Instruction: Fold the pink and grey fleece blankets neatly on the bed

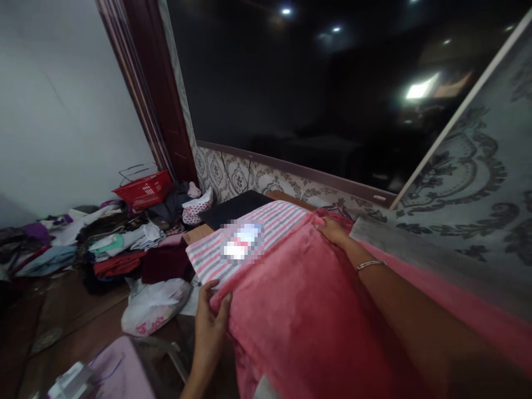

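Currently, plush pink cloth (299,299) is spreading below the TV (307,100) | left hand (211,317) and right hand (333,230) are pinching its edge, nearly closed | striped fabric (282,217) is adjoining, black panel (236,206) lying beyond

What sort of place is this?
Probably a room in a home, maybe a living room: a large dark screen, likely a TV, hangs before patterned wallpaper, and piles of clothes lie off to the left.
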